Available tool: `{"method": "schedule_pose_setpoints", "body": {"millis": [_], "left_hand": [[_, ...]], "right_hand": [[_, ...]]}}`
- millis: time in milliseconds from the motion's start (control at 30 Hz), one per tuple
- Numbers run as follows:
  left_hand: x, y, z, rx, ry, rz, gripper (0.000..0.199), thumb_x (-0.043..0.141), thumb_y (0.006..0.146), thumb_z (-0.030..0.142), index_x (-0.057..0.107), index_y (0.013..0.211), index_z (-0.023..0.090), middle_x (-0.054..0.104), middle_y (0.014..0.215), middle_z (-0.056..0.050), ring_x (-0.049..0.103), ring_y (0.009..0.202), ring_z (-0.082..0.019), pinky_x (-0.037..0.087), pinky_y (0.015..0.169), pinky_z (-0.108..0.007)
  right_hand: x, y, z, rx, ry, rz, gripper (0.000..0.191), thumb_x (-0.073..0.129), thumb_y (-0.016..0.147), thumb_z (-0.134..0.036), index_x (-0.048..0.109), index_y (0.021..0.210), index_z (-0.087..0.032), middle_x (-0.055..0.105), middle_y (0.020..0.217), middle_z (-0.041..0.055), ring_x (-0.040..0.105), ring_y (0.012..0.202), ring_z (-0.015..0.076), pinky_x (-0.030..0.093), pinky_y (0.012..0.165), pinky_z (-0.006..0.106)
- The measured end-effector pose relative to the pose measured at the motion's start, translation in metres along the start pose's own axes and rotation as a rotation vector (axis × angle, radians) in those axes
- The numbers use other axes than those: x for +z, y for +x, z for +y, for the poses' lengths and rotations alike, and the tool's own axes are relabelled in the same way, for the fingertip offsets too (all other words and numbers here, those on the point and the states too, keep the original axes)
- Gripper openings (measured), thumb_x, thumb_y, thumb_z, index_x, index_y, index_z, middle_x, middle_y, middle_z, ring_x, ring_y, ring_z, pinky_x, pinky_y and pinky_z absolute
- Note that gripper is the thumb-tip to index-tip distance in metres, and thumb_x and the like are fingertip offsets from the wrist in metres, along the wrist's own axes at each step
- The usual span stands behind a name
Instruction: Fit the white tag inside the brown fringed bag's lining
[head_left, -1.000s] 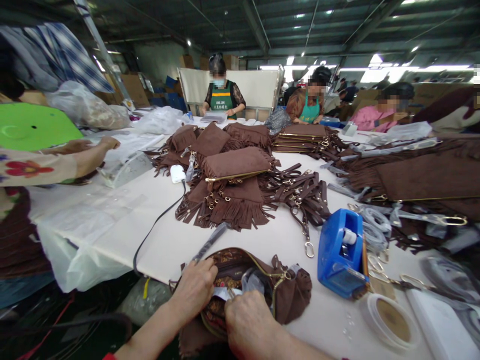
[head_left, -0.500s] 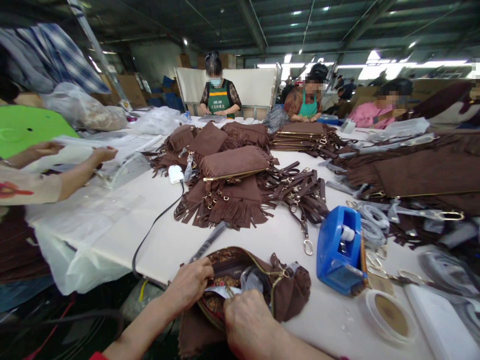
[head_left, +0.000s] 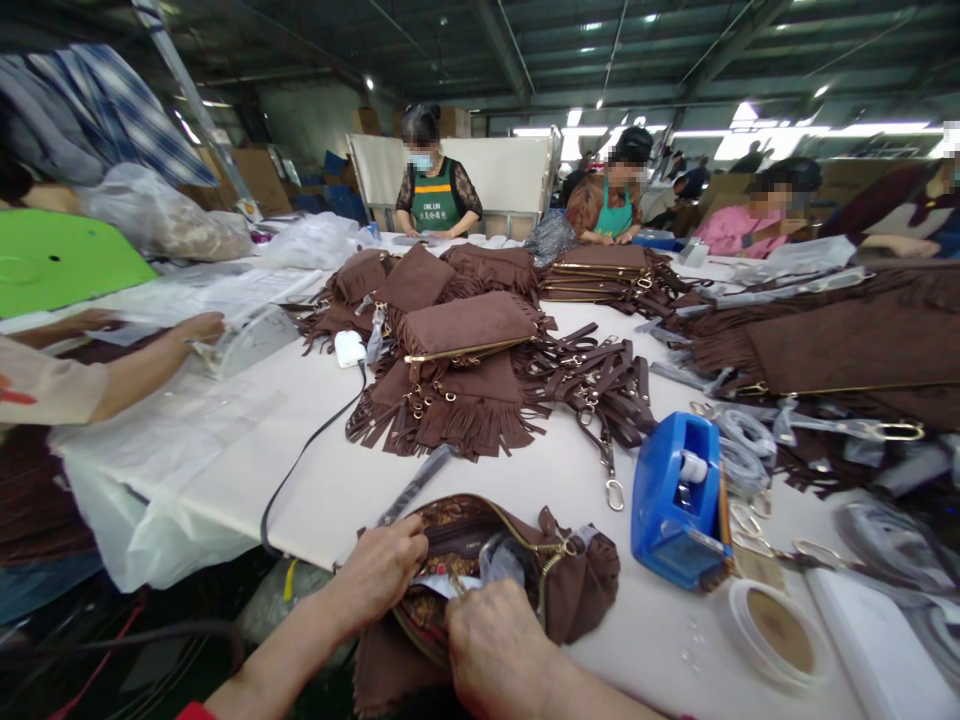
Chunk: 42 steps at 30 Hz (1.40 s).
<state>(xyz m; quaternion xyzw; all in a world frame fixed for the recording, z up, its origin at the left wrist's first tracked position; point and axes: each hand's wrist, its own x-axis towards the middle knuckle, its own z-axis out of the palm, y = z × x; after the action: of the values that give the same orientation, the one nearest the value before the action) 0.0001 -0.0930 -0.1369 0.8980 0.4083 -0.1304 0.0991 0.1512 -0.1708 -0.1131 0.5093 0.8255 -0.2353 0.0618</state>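
Head view showed little change over the last second: the left hand [head_left: 379, 572] had stayed at the near rim of the open brown fringed bag [head_left: 510, 580], its fingers curled over the zipper edge and pressed onto the patterned lining, while the right hand [head_left: 499, 650] had kept its place just right of it, its grip pinched on a pale slip of paper or plastic [head_left: 442, 583] at the bag's mouth; exactly how the fingertips closed on it could not be told, since the back of the hand hid them. The bag lay at the near edge of the white surface [head_left: 337, 480], directly under both hands, its gold zipper [head_left: 551, 555] hanging open just beyond the right hand. Judging by this, the work inside the bag's opening was ongoing, with only small finger adjustments. Farther right of the right hand stood the blue tape dispenser [head_left: 675, 500]; beyond both hands lay a pile of fringed bags [head_left: 465, 370]. To the left, a co-worker's hand [head_left: 199, 328] had shifted slightly over clear plastic bags [head_left: 172, 430].
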Motion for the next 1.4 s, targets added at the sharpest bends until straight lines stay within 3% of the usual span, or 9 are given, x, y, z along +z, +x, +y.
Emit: {"method": "schedule_pose_setpoints", "body": {"millis": [333,467,667,1067,1400], "left_hand": [[-0.007,0.006,0.001,0.072,0.029,-0.015,0.025,0.033,0.074,0.005,0.052,0.079,0.020,0.055,0.092,-0.005,0.058,0.073,-0.019,0.041,0.058,-0.031],[-0.005,0.008,0.001,0.103,0.036,-0.004,0.026,0.034,0.067,0.001,0.052,0.076,0.019,0.055,0.091,-0.006,0.056,0.076,-0.020,0.042,0.068,-0.037],[-0.006,0.003,0.001,0.146,0.019,0.039,0.022,0.033,0.074,0.004,0.051,0.077,0.017,0.054,0.091,-0.006,0.050,0.085,-0.021,0.037,0.077,-0.041],[0.002,0.001,0.001,0.315,0.199,0.192,0.013,0.042,0.078,0.008,0.052,0.075,0.016,0.055,0.076,-0.006,0.049,0.069,-0.021,0.033,0.069,-0.039],[0.007,-0.009,-0.003,0.370,0.216,0.470,0.022,0.035,0.083,0.008,0.048,0.068,0.018,0.053,0.065,-0.003,0.044,0.057,-0.018,0.031,0.061,-0.035]], "right_hand": [[-0.005,0.001,0.003,0.019,0.002,-0.009,0.017,0.052,0.070,-0.014,0.066,0.078,-0.009,0.069,0.078,0.0166,0.066,0.074,0.0268,0.044,0.058,0.032],[-0.001,0.002,0.004,0.012,-0.010,0.022,0.017,0.051,0.071,-0.014,0.066,0.077,-0.008,0.069,0.078,0.0172,0.067,0.072,0.0270,0.043,0.056,0.031],[-0.008,0.000,0.003,0.019,-0.015,0.038,0.016,0.050,0.071,-0.013,0.065,0.075,-0.008,0.068,0.074,0.0176,0.066,0.070,0.0276,0.041,0.054,0.030],[-0.009,0.002,0.001,0.018,-0.067,0.046,0.020,0.046,0.074,-0.009,0.065,0.079,-0.009,0.069,0.078,0.0169,0.066,0.071,0.0250,0.042,0.055,0.030],[-0.023,0.004,0.003,0.059,-0.035,0.091,0.021,0.044,0.077,-0.013,0.065,0.079,-0.010,0.069,0.078,0.0156,0.066,0.071,0.0259,0.044,0.056,0.031]]}}
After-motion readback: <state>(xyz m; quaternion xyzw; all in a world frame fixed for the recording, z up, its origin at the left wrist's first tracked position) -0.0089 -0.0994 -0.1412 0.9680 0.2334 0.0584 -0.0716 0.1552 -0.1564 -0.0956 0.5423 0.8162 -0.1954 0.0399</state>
